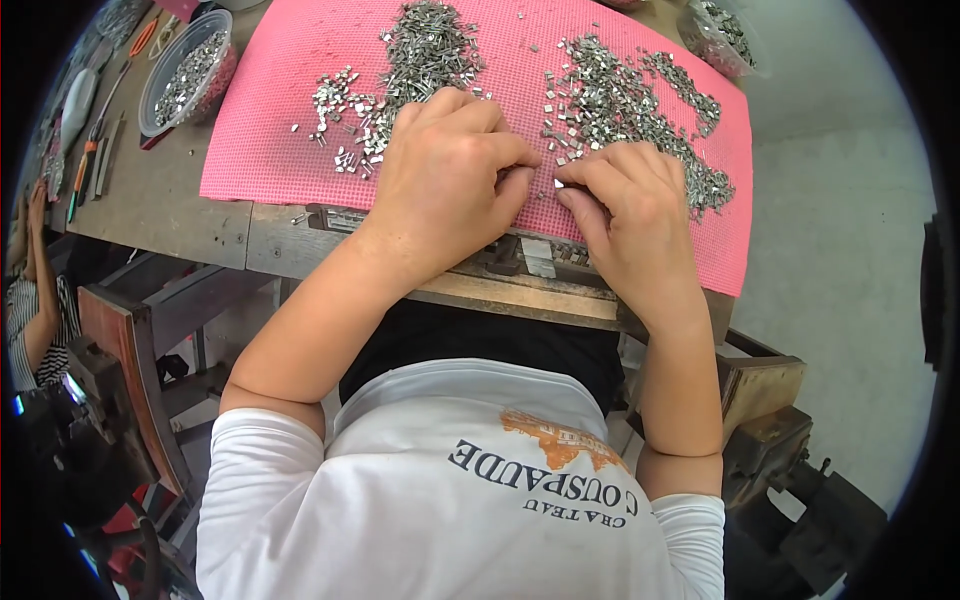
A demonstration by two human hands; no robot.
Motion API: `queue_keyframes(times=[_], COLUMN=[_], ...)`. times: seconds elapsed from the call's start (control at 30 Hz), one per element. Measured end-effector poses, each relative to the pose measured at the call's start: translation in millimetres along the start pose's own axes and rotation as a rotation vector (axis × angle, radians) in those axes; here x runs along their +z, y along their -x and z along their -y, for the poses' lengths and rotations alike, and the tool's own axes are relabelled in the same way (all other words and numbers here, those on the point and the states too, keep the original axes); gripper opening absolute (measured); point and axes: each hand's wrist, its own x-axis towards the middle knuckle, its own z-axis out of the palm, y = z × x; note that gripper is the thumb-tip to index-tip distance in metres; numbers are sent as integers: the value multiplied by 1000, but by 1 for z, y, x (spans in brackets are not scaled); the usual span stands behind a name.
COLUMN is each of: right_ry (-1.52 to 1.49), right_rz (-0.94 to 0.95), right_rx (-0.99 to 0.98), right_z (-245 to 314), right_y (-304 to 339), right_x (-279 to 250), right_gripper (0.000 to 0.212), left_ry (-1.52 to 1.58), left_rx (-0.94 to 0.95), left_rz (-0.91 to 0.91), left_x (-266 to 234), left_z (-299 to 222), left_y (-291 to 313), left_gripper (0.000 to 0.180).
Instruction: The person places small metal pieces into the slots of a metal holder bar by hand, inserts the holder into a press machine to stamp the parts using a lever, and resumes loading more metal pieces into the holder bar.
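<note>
My left hand (445,175) is over the pink textured mat (270,130), thumb and index finger pinched near its front edge. Whatever that pinch holds is too small to make out. Facing it, my right hand (640,205) grips a small shiny metal piece (559,184) between thumb and index finger. Beyond the left hand lies a pile of small metal pins (430,50), with flat metal bits (335,100) beside it. Another heap of little metal pieces (610,95) spreads behind the right hand. Below both hands, a metal strip-like fixture (538,258) runs along the table's front edge, partly hidden by my forearms.
A clear tub of metal pieces (190,75) stands at the far left, another tub (718,38) at the far right. Pliers or cutters with orange handles (82,180) and other tools lie on the wooden table (180,210). Another person's arm (40,290) shows at the left.
</note>
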Motion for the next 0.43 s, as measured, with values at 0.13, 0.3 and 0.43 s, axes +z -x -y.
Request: queue_keyframes(times=[0.13, 0.3, 0.43], right_ry=[33, 82, 19], right_rz=[-15, -85, -95], right_rx=[-8, -79, -27], right_z=[-1, -2, -2], right_y=[0, -1, 2], right_x=[5, 16, 14], right_gripper=[9, 5, 10], left_ry=[-2, -79, -81], left_rx=[7, 23, 39], left_rz=[3, -12, 22], left_x=[0, -1, -4], left_z=[-1, -1, 5], left_y=[1, 0, -3], left_gripper=[5, 6, 8])
